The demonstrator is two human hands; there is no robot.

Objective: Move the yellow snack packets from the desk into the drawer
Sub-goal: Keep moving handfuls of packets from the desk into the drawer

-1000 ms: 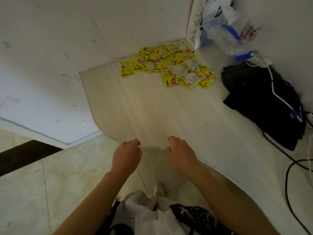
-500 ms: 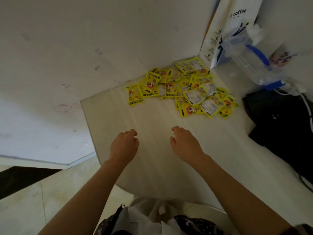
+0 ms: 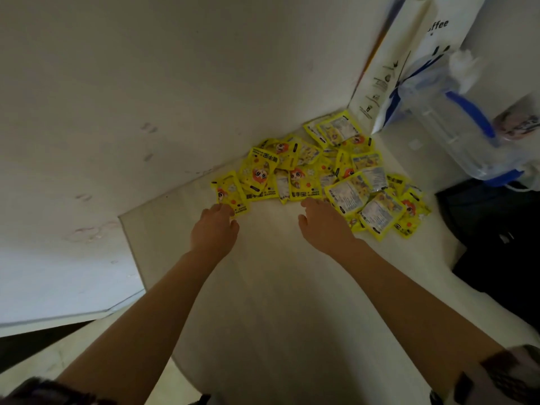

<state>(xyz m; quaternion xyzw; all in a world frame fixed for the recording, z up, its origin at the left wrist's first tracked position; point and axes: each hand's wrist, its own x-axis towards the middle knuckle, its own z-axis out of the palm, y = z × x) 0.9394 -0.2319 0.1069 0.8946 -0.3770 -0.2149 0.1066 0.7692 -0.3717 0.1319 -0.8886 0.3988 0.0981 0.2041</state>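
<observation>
Yellow packets [image 3: 318, 173]: loose heap at far desk [image 3: 277, 287] corner, against wall, overlapping each other; none moved yet; drawer not in view.
Risk 1: foil-type wrappers look slick & stacked, so a two-hand scoop prob. sheds a few off the desk edge at left or pushes some under the white coffee bag [image 3: 409, 54].
Risk 2: clear jug w/ blue handle [image 3: 455, 118] stands just beside the pile's right end; a wide sweep w/ the right arm could knock it.
Risk 3: black bag [image 3: 496, 229] near the pile, strays could slide against it and get missed.
L hand [image 3: 214, 229]: fingers loosely curled, tips touching the leftmost packet [image 3: 229, 194]; no grip closed on it yet.
R hand [image 3: 324, 223]: fingers relaxed, mostly straight, tips at the pile's front edge, touching or nearly; holds nothing.
</observation>
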